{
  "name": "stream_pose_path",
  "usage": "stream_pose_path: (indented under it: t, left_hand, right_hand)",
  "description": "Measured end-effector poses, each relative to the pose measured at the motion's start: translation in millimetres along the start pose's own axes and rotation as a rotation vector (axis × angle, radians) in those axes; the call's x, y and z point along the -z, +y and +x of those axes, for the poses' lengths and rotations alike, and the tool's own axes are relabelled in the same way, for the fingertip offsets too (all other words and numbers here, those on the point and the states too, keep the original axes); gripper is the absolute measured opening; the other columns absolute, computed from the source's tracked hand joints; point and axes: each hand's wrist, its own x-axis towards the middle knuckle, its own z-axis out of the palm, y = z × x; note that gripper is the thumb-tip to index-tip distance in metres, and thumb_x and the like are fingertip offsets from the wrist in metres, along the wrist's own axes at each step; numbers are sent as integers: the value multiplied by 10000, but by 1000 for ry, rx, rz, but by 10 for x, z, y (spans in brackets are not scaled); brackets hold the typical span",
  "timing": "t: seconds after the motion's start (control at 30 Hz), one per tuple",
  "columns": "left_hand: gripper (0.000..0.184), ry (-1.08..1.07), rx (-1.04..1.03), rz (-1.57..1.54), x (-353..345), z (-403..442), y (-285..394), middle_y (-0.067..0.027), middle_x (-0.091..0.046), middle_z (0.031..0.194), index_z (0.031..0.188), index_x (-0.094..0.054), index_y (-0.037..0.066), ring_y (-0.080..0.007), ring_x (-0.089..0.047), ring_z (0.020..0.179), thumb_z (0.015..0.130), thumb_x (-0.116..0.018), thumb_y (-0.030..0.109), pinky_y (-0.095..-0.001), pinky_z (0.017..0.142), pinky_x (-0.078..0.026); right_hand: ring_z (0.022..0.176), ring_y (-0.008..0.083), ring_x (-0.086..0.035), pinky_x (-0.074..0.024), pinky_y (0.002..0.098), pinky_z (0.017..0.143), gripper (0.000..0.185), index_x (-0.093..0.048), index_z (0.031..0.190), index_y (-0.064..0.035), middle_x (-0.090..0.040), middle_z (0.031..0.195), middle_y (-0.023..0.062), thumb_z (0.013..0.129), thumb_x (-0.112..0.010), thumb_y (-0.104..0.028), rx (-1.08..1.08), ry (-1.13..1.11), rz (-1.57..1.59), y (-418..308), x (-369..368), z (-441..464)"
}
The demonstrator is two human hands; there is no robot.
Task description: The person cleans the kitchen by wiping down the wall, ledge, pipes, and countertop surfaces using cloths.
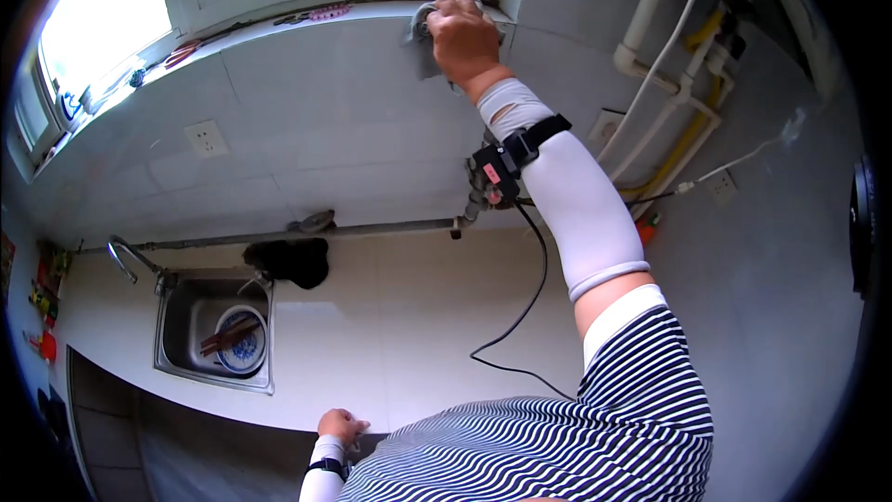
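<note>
One grey cloth [423, 60]: lies bunched at the right end of the windowsill [381, 9], with a loose part hanging over the tiled wall [344, 116] just below. One right hand [465, 35]: clamped on the cloth at that same end of the windowsill. One left hand [342, 426]: well apart from the right, far below the windowsill, by the front edge of the counter [437, 316]; fingers loosely curled, impossible to say whether around anything. One pink beaded item [330, 12]: on the windowsill, left of the cloth. One sink [214, 380], holding a patterned bowl [246, 353]: below the windowsill's left half. Step in hand, by judgement: wiping the windowsill's right corner. Next move, by judgement: calls for firm, even pressure leftward along the windowsill, skirting or lifting the beaded item.
</note>
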Motion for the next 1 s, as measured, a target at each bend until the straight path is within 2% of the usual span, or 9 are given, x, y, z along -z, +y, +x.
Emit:
stream_pose_path:
  t: [0.1, 0.27, 0.33, 0.6, 0.67, 0.77, 0.87, 0.93, 1.0]
  left_hand:
    - [411, 43, -11, -25, -62, -19, -42, -120, -706, 789, 769, -699, 59, -271, -676, 751, 643, -851, 420, -369, 729, -529]
    - [410, 147, -27, -36, -249, -2, -155, -115, -707, 789, 781, -700, 73, -289, -679, 761, 643, -833, 436, -386, 730, -529]
    - [409, 155, -40, -13, -180, -58, -86, -111, -708, 790, 792, -701, 72, -286, -680, 764, 643, -836, 428, -384, 730, -528]
    - [418, 56, -37, 28, 46, -92, -2, -107, -709, 789, 769, -703, 67, -273, -682, 765, 645, -839, 443, -370, 738, -529]
    - [440, 46, -44, 64, 31, -47, -29, -105, -711, 794, 768, -711, 73, -267, -680, 766, 626, -845, 467, -363, 744, -530]
    - [460, 15, -52, 78, 85, -28, -23, -103, -714, 806, 774, -725, 78, -264, -681, 776, 607, -850, 488, -359, 755, -530]
    - [469, 0, -54, 79, 95, -3, -31, -99, -717, 810, 770, -734, 83, -263, -681, 777, 604, -845, 507, -359, 758, -531]
    - [471, 3, -64, 74, 69, 52, -62, -99, -717, 810, 769, -736, 87, -264, -681, 773, 605, -840, 517, -359, 757, -531]
    - [474, 8, -69, 76, 51, 60, -85, -99, -718, 809, 768, -739, 90, -264, -681, 769, 607, -835, 526, -358, 756, -532]
  right_hand:
    - [1022, 255, -621, -564, 385, 752, 78, -711, 816, -102, -657, 1063, 52, 797, -635, -102, 107, 17, -84, 207, -47, -49]
    - [1048, 249, -603, -551, 399, 790, 103, -710, 841, -112, -655, 1066, 46, 810, -613, -98, 81, -34, -92, 800, 192, -364]
    - [1056, 250, -596, -545, 408, 806, 114, -707, 844, -114, -655, 1065, 40, 812, -600, -92, 123, -61, -138, 803, 239, -332]
    - [1056, 271, -585, -532, 414, 848, 173, -738, 855, -123, -646, 1092, 31, 828, -570, -94, -110, -110, 6, 404, 119, -46]
    - [1087, 278, -581, -525, 421, 888, 209, -745, 905, -129, -639, 1112, 51, 834, -552, -91, -139, -208, 32, 262, 109, 160]
    - [1201, 284, -547, -481, 422, 1000, 294, -718, 1075, -139, -604, 1219, 94, 872, -506, -121, -162, -532, 12, 87, 61, 462]
    - [1214, 293, -540, -480, 426, 1001, 313, -704, 1104, -109, -603, 1238, 106, 856, -516, -140, -121, -667, -26, -66, 36, 661]
    - [1205, 290, -548, -482, 430, 993, 341, -702, 1100, -78, -603, 1246, 122, 819, -533, -172, -121, -667, -32, -122, -73, 761]
    - [1226, 294, -529, -484, 401, 982, 374, -693, 1107, -58, -592, 1270, 144, 806, -532, -212, -212, -842, 71, -197, -146, 876]
